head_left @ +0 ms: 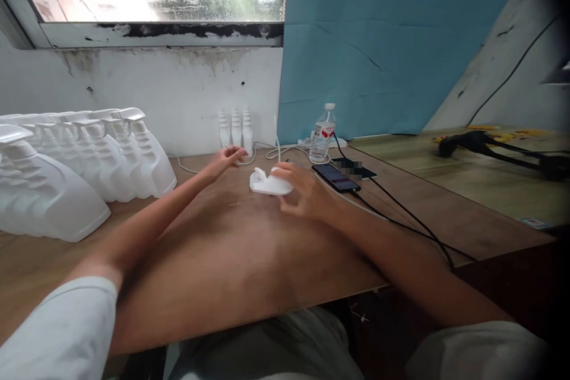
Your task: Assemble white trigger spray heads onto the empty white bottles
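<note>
My right hand [307,190] grips a white plastic trigger spray head [271,184] above the brown table, thumb below and fingers over it. A thin white tube [278,148] rises behind the fingers, seemingly from the spray head. Further back, my left hand [229,157] reaches out with fingers loosely bent and apart, and nothing shows in it. Just beyond it, several slim white ribbed pieces [236,127] stand upright against the wall; whether the fingertips touch one is unclear.
Rows of white plastic bottles [133,154] crowd the left side. At the back right stand a clear water bottle [323,133] and a white power strip [338,143]. Two phones [336,178] lie nearby, with black cables [401,222] crossing the table's right part. A blue sheet [378,41] covers the wall.
</note>
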Available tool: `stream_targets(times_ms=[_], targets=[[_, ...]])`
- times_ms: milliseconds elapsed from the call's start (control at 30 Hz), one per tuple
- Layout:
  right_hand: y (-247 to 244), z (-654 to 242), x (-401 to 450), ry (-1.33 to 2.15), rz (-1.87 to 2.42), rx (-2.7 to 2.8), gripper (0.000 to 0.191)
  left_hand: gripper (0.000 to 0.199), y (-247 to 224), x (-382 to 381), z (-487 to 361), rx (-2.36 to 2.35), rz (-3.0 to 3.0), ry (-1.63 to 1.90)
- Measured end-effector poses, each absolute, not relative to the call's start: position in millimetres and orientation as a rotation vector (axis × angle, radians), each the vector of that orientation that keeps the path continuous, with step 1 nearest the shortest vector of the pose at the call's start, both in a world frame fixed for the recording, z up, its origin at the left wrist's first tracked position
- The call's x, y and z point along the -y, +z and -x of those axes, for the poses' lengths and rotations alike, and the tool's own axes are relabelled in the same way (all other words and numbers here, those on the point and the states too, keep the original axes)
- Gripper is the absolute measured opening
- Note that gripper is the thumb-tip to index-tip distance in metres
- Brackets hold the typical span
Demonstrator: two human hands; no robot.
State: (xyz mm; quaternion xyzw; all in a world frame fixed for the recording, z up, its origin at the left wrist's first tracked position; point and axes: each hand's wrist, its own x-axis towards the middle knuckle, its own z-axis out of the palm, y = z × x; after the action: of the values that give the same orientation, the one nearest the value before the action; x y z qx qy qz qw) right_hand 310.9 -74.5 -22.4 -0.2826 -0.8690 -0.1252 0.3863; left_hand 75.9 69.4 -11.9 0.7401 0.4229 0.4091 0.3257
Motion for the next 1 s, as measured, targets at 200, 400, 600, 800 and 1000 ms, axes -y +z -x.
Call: stream_targets(times_ms=[200,400,600,800,1000], targets=[[-10,-330,75,-0.148,0.724,1.935,0.044,0.036,-9,-163,-89,-1.663,-1.779,1.312],[-2,-327,75,0.035,0.744,1.669,0.036,0.036,-31,-190,-100,-1.867,-1.736,1.237],[7,-332,75,0.183,0.708,1.574,0.033,0.043,-32,-173,-63,-1.905,-1.901,1.237],[9,-332,72,0.201,0.631,1.501,0.034,0.048,-34,-128,-27,-1.757,-2.251,1.207],[9,-331,76,0.250,0.567,1.525,0.029,0.047,-33,-104,-15,-1.699,-2.394,1.163]])
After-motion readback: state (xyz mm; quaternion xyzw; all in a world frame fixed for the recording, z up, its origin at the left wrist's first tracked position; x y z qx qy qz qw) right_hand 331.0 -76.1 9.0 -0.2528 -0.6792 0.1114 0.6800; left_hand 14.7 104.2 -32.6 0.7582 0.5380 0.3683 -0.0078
